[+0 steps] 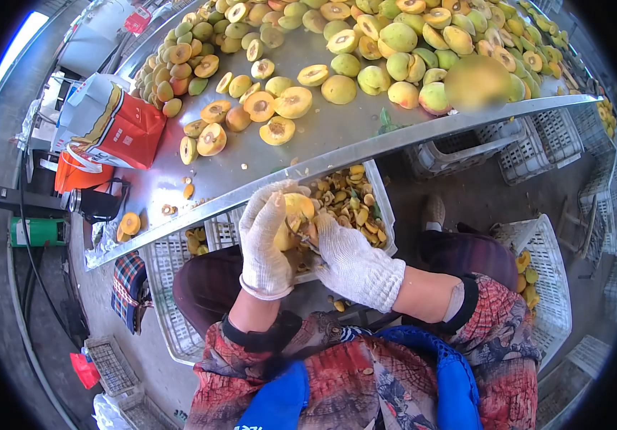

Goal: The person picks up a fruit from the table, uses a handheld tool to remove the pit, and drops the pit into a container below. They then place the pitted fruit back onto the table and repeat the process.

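My left hand (265, 247), in a white knit glove, is closed round a yellow fruit half (298, 208) just below the table's metal edge. My right hand (355, 261), gloved the same way, is closed on a thin metal tool (301, 235) whose curved end touches the fruit. Its handle is mostly hidden by the fingers. Beneath both hands stands a white crate (388, 208) with many small yellow pieces in it. On the metal table (251, 163) lie halved fruits with brown centres (277, 130) and a large heap of yellow-green fruit (398, 37).
A red and white bag (133, 129) and a black container (97, 203) stand at the table's left end. White crates (553, 287) are on the floor right and left of my knees. More crates (530, 154) stand beyond the table edge at the right. A plaid bag (130, 290) lies lower left.
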Available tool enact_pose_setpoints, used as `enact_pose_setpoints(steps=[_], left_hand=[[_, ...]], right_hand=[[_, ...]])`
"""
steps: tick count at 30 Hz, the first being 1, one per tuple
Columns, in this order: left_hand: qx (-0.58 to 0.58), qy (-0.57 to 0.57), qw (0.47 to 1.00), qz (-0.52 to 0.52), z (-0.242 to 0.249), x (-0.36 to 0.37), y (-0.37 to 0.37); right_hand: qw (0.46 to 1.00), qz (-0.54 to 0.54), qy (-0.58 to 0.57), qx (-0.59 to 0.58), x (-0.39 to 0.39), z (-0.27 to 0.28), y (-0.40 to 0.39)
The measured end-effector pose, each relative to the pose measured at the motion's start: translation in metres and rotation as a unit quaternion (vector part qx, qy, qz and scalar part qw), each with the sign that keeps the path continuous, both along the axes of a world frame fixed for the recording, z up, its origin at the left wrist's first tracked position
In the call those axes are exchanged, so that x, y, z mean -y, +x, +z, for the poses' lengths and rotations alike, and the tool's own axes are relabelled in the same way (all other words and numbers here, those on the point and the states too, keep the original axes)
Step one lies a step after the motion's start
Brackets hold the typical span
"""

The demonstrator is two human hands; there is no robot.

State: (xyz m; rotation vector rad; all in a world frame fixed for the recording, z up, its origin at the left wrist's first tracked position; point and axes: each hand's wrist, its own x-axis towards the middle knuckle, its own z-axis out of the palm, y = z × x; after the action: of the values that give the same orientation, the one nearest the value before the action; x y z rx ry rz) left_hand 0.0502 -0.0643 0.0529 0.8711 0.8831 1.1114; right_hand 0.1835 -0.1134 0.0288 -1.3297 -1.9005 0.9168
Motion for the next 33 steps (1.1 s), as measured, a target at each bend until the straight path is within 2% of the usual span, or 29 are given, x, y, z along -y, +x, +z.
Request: enact_pose_setpoints(steps=[2, 5, 8, 14, 17, 18, 21, 22, 25, 33], left_hand=[[-0.065, -0.014, 0.998, 0.0, 0.004, -0.001, -0.001], [-0.118, -0.015, 0.992, -0.041, 0.009, -0.002, -0.006], [-0.188, -0.008, 0.979, -0.082, 0.013, 0.0, -0.009], [-0.217, -0.044, 0.967, -0.128, 0.014, -0.006, -0.015], [-0.152, 0.008, 0.98, -0.127, 0.024, -0.01, -0.01], [-0.085, 0.046, 0.988, -0.12, 0.025, -0.01, -0.007], [-0.036, 0.075, 0.993, -0.089, 0.02, -0.003, -0.007], [-0.046, 0.04, 0.994, -0.085, 0.018, -0.002, -0.007], [-0.139, 0.003, 0.985, -0.102, 0.015, -0.003, -0.01], [-0.243, -0.021, 0.944, -0.221, 0.028, -0.019, -0.013]], right_hand=[[0.999, 0.002, -0.001, -0.032, 0.004, -0.002, 0.0], [0.993, 0.026, -0.096, -0.058, 0.008, 0.006, -0.001], [0.996, 0.023, -0.069, -0.045, 0.016, -0.003, -0.005], [0.985, 0.014, -0.155, -0.079, 0.018, -0.007, -0.011], [0.983, 0.002, -0.144, -0.117, 0.007, 0.004, -0.005], [0.981, 0.034, -0.139, -0.128, -0.001, 0.012, 0.003], [0.965, 0.036, -0.2, -0.164, 0.002, 0.028, 0.005], [0.973, 0.009, -0.177, -0.147, 0.007, 0.021, 0.0], [0.971, 0.033, -0.227, -0.061, 0.009, 0.011, -0.002], [0.975, 0.025, -0.193, -0.107, 0.015, 0.003, -0.007]])
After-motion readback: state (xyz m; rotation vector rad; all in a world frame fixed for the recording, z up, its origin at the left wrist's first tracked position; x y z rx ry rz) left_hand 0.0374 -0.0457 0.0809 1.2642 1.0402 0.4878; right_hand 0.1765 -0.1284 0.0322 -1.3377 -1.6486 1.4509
